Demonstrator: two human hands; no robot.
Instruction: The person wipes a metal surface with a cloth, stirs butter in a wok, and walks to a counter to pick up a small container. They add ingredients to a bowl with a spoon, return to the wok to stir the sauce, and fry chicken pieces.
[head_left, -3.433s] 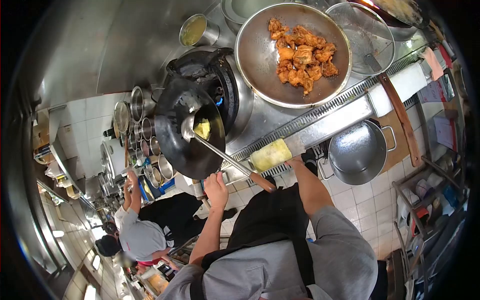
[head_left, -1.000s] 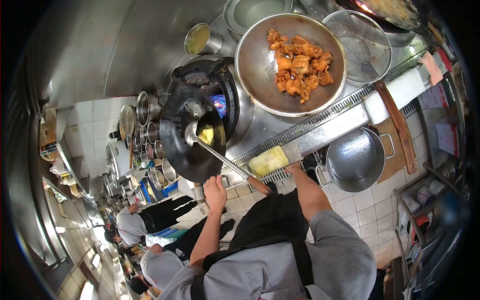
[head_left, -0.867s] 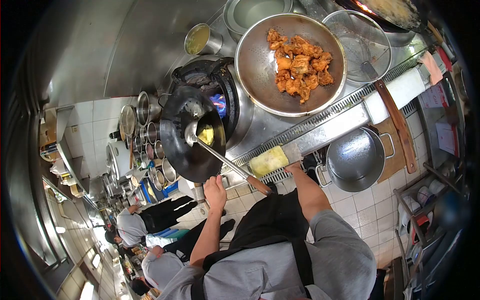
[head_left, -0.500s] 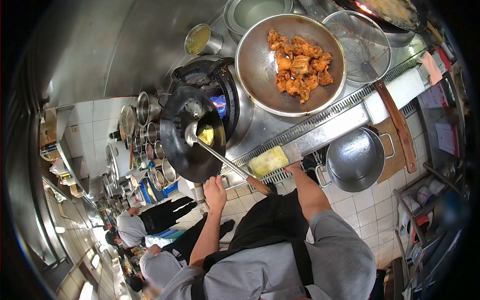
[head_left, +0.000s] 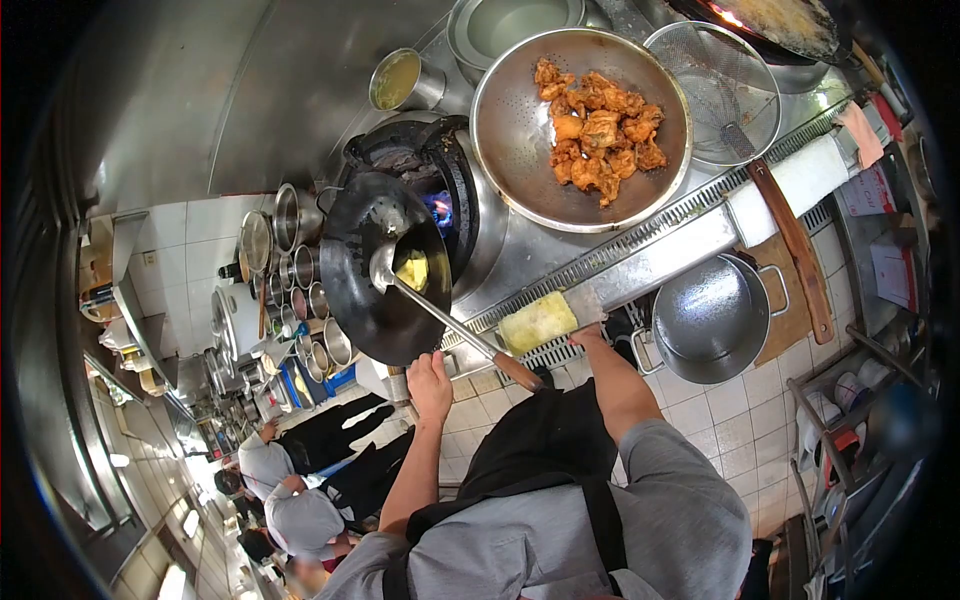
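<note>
A black wok (head_left: 350, 270) is tilted beside the lit burner (head_left: 440, 205), with yellow pieces (head_left: 412, 270) in it. My left hand (head_left: 430, 388) is closed at the wok's near rim; its exact grip is partly hidden. A ladle (head_left: 455, 325) rests in the wok, its wooden handle end sticking out between my hands. My right hand (head_left: 588, 334) is beside a yellow block (head_left: 538, 322) on the stove's front ledge, at the edge of something clear. Its fingers are mostly hidden.
A perforated bowl (head_left: 510, 170) holds browned fried pieces (head_left: 605, 130). Beside it lies a wire strainer (head_left: 715, 90). A metal cup (head_left: 405, 80) stands behind the burner. An empty two-handled pot (head_left: 710, 320) sits at the right. Two people (head_left: 265, 465) are at lower left.
The people at lower left have shifted their posture and position slightly. The burner flame looks a little different. My hands, the wok and the ladle show no clear movement.
</note>
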